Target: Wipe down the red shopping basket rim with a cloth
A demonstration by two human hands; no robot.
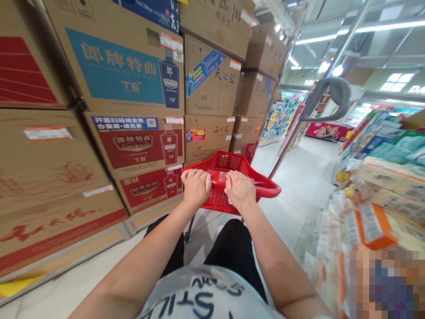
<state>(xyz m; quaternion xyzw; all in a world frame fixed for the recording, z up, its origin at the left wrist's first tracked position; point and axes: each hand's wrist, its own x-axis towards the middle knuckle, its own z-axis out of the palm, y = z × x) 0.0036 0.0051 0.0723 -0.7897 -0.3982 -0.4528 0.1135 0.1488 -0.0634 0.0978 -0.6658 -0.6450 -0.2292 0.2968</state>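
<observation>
A red plastic shopping cart [219,199] stands right in front of my body, its basket walls pierced with holes. Both of my hands grip its handle [218,178]. My left hand [196,186] is wrapped round the left part, with the thumb pointing inward. A short way to the right, my right hand [241,189] is closed over the same bar. Some of the basket's inside is hidden behind the handle and my hands. Below the basket, a cart wheel [187,237] shows near my left leg.
Stacked cardboard cartons [136,75] line the left side, close to the cart. A metal pole [285,150] with a grey loop-shaped fitting [328,99] rises ahead to the right. Packaged goods [381,177] are piled along the right. Pale tiled floor [299,177] runs between.
</observation>
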